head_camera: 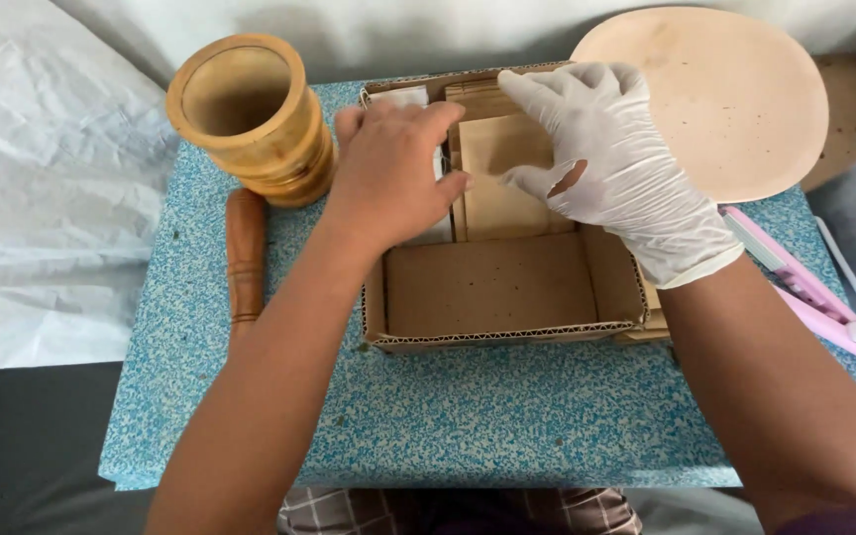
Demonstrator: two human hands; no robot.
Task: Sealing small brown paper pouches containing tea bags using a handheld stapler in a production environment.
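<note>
**Both hands laid into a cardboard box of brown packets**

Checked cloth [448, 513] is seen closest to the camera, at the 6 o'clock edge of the view, between the two forearms. Beyond it a blue speckled pad [507, 416] is spread, and on this pad a shallow cardboard box [492, 297] is set near the centre.

Brown paper packets [507, 183] are stacked in the far half of the box, toward 12 o'clock; the near half is bare cardboard. The left hand [393, 168], ungloved, is laid palm down over the left part of the stack, at about 9 o'clock from the packets, with its fingers bent over something white [433, 230] along the box's left side; whether anything is actually gripped cannot be told. The right hand [611, 159], in a white glove, is placed at 3 o'clock from the packets, its fingers spread across the top packet and its thumb pressed at the packet's right edge, touching rather than clenched. The packets thus lie directly between and under both hands.

At 10 o'clock from the box a wooden mortar [250, 114] is stood upright, with a wooden pestle [245, 253] lying just below it. At 2 o'clock a round pale board [735, 99] is seen, and at 3 o'clock a pink tool [809, 292] is lying.
</note>
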